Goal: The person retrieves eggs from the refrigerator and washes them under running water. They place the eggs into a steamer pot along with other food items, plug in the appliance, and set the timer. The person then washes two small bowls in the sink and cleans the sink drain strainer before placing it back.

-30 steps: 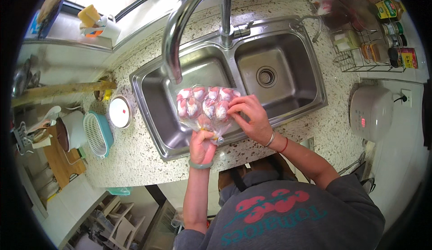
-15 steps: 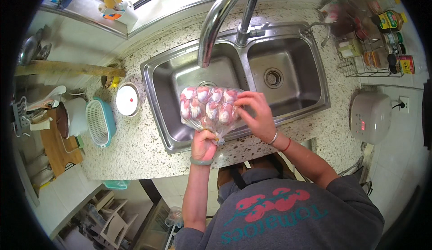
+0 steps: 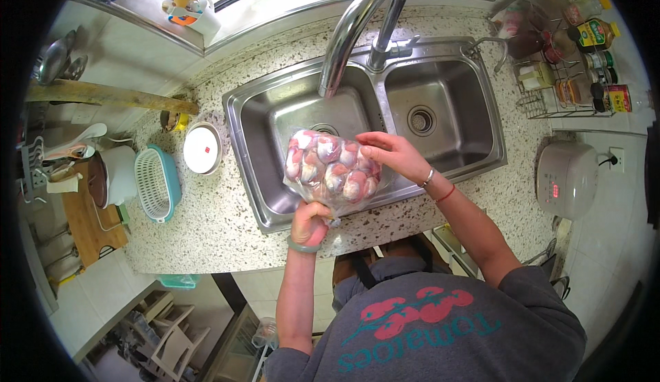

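A clear plastic bag (image 3: 333, 169) full of round red-and-white pieces, which look like raw meat, is held over the near part of the left sink basin (image 3: 258, 131). My left hand (image 3: 311, 224) is closed round the gathered neck of the bag at its near end. The fingers of my right hand (image 3: 395, 154) are stretched out, their tips at the bag's far right edge. Whether they press on the plastic or only hover over it, I cannot tell.
A chrome tap (image 3: 344, 31) arches over the left basin; the right basin (image 3: 440, 100) lies beside it. On the left stand a white round container (image 3: 202, 149) and a blue-rimmed basket (image 3: 157, 182). A rice cooker (image 3: 567, 179) and a spice rack (image 3: 557, 96) are on the right.
The bag has tilted and shifted slightly right, showing its pieces more broadly. My right hand's fingers have straightened and moved from its right side toward its far edge. My left hand keeps its grip.
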`<state>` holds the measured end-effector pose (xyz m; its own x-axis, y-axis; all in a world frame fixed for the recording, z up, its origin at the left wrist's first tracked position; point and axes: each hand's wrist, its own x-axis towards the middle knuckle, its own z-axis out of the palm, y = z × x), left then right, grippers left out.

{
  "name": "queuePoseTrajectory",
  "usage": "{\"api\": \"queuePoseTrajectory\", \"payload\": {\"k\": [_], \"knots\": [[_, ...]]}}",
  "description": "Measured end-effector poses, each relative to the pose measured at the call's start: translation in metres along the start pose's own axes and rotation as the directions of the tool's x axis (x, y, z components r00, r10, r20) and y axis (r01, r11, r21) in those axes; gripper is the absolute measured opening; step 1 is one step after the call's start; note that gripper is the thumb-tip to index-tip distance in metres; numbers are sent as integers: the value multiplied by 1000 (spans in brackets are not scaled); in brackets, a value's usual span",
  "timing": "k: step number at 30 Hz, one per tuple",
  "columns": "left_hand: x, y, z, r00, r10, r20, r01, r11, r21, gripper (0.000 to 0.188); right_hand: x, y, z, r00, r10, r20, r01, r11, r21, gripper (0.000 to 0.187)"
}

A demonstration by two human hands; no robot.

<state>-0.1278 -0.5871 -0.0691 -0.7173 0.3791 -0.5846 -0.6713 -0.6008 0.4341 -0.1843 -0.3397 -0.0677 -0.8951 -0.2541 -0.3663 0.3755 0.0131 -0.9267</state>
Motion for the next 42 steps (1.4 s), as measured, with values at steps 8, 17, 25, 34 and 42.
{"api": "queuePoseTrajectory", "payload": {"k": [8, 17, 25, 34, 42], "knots": [[6, 5, -6, 999, -3, 53, 0, 999, 49, 63, 3, -6, 8, 999, 4, 35, 0, 995, -100, 35], [20, 10, 12, 987, 147, -69, -133, 976, 171, 51, -1, -4, 18, 975, -217, -46, 195, 938, -285, 32], [21, 5, 5, 974, 194, -117, -166, 963, 212, 45, -1, -10, 25, 957, -264, -118, 230, 943, -242, 31], [13, 18, 6, 988, 140, -59, -125, 970, 209, 42, 0, -7, 23, 981, -131, -141, 126, 991, -45, 22], [8, 26, 9, 999, 26, -26, -23, 993, 114, 46, -5, -20, 24, 993, -31, -112, 36, 998, 46, 21]]}}
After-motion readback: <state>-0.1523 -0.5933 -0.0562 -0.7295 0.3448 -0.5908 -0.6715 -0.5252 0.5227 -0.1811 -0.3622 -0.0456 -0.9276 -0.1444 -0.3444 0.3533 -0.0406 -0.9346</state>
